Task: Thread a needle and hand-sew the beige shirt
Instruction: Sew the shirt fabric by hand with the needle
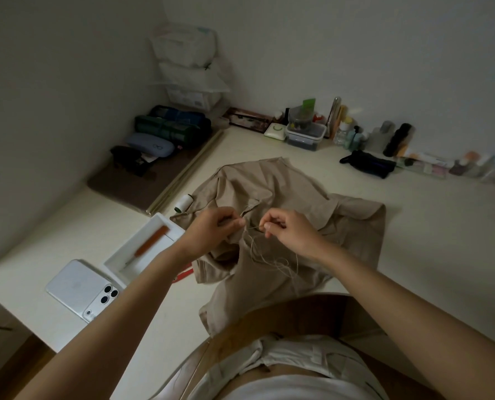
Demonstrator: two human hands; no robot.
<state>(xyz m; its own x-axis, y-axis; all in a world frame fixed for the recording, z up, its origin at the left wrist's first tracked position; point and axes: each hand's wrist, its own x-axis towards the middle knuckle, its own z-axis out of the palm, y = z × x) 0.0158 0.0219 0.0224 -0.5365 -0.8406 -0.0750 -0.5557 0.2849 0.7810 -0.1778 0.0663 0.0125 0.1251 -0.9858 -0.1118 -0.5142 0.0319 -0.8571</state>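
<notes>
Forearms reach in over the near edge of the surface (413, 226). My left grip (211, 226) pinches the thread (265, 255), thumb against forefinger; my right grip (289, 230) pinches it just beside, other fingers curled. The beige shirt (283, 189) lies crumpled mid-surface beneath both, hem draped over the near edge.

Red object (183, 273) (mostly hidden) behind forearm (142, 287)

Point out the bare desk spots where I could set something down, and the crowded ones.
Widest: desk right of the beige shirt, this side of the black pouch. Smaller: between brown mat, white tray and phone. Crowded: the bottles along the back wall, and the centre, where left hand and right hand pinch thread.
</notes>
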